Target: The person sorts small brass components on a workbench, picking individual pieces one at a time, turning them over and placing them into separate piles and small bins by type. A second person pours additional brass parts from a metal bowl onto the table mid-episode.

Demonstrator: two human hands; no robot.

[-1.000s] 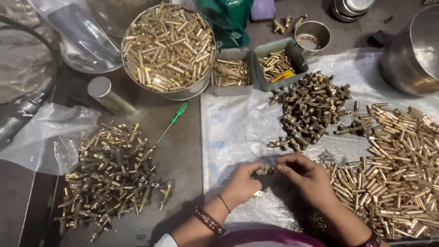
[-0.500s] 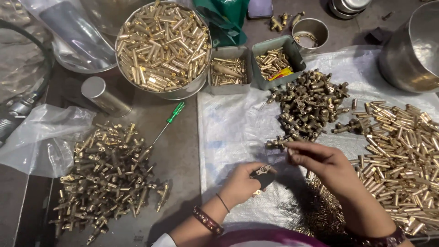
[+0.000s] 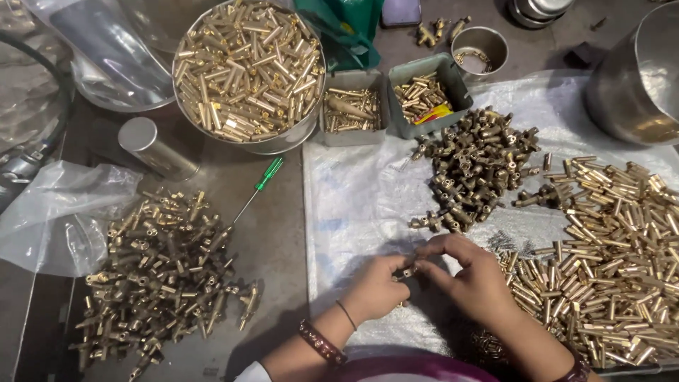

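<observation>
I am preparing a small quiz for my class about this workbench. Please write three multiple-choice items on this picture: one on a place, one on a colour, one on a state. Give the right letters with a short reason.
1. Where does the screwdriver lie?
A. inside the round metal bowl
B. on the bare table between the left pile of brass fittings and the white sheet
C. on the right pile of brass tubes

2. What colour is the screwdriver's handle?
A. red
B. black
C. green

3. What are the two hands doing?
A. together pinching one small brass piece
B. resting flat and empty
C. lifting the bowl

Answers:
1 B: it rests on dark table beside the left pile of brass fittings, left of the white sheet.
2 C: the handle shows clear green.
3 A: left hand and right hand meet on a small brass piece.
</observation>
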